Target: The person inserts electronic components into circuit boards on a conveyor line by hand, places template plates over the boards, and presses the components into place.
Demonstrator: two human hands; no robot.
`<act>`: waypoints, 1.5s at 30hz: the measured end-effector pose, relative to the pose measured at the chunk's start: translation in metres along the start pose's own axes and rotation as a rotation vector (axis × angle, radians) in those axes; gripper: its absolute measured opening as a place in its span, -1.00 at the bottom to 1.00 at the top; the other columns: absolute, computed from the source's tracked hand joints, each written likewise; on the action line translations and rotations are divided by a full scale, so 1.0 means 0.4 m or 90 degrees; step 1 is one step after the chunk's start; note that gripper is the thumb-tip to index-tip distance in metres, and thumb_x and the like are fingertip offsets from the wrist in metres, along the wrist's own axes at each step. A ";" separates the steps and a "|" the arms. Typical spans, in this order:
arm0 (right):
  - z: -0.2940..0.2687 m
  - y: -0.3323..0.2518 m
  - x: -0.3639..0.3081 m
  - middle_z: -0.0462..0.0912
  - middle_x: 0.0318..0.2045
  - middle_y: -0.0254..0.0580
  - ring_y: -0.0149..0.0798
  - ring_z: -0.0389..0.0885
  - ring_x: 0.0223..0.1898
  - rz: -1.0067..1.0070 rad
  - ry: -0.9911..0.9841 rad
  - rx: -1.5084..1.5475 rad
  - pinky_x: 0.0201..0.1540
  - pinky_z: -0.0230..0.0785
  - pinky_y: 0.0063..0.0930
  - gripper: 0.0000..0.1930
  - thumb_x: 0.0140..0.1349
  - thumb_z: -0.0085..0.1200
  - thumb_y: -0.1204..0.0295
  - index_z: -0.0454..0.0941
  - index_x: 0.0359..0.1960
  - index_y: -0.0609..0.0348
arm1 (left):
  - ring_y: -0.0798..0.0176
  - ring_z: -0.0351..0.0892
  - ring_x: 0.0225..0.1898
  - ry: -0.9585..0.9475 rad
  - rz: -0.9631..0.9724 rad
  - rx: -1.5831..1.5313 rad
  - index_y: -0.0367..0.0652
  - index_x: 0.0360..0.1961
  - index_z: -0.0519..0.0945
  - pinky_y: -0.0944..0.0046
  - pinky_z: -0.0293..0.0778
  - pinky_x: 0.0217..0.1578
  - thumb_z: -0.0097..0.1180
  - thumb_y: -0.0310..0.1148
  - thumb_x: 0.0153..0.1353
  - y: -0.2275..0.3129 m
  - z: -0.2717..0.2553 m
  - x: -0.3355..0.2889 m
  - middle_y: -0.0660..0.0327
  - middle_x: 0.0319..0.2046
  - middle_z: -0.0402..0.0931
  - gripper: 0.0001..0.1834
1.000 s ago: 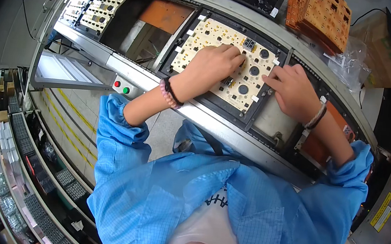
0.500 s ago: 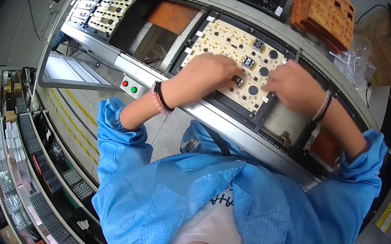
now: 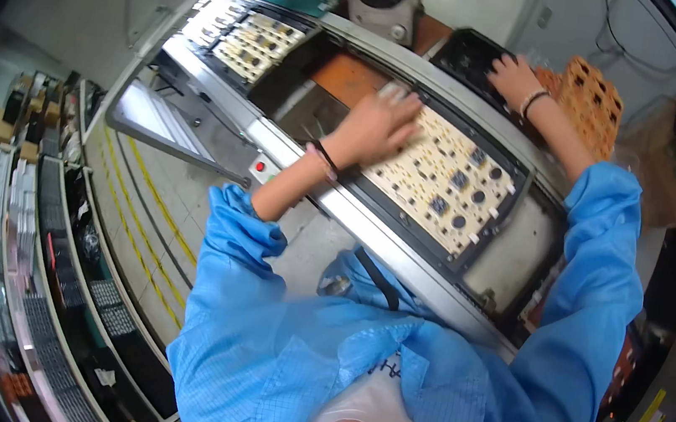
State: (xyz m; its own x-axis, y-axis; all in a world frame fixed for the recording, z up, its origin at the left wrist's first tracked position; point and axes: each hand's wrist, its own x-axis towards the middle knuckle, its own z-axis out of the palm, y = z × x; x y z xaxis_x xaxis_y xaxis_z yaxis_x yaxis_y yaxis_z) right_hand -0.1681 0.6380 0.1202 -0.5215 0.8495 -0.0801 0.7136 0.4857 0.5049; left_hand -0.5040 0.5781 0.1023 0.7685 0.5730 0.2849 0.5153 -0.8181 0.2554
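A cream circuit board (image 3: 437, 160) with small dark parts and several round black components lies in a black frame (image 3: 481, 250) on the conveyor. My left hand (image 3: 375, 127), slightly blurred, is over the board's left end with its fingers apart and nothing visible in it. Whether it touches the board I cannot tell. Beyond the rail, my right hand (image 3: 516, 81) reaches over the right side of a black bin (image 3: 468, 58) of dark parts, fingers spread. No part shows in its grasp.
Orange slotted trays (image 3: 592, 103) stand right of the bin, beside a brown cardboard box (image 3: 657, 157). More boards (image 3: 257, 45) sit farther left on the conveyor. A red button (image 3: 260, 167) is on the near rail (image 3: 370, 223). Shelves of parts (image 3: 53, 260) stand at left.
My right hand has left the board's right side and moved up to the black bin. My left hand has shifted toward the board's left end and opened. The whole view has turned.
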 end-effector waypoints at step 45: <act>-0.340 -0.242 -0.325 0.58 -0.27 -0.14 -0.15 0.63 -0.21 -0.062 0.224 0.686 -0.11 0.47 -0.46 -0.63 0.18 0.09 0.63 0.64 0.05 0.18 | -0.10 0.27 0.42 -0.054 -0.379 -1.639 -0.62 0.35 0.17 0.08 0.24 0.46 -0.29 -0.37 0.57 0.296 -0.027 -0.111 -0.29 0.34 0.27 -0.49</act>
State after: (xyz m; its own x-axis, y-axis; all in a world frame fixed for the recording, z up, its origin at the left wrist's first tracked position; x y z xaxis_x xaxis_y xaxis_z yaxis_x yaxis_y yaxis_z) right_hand -0.2330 0.4527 0.1988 -0.5777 0.7761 0.2528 0.6046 0.6150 -0.5062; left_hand -0.4812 0.4566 0.1300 0.8307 0.5363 -0.1495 -0.4956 0.8347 0.2402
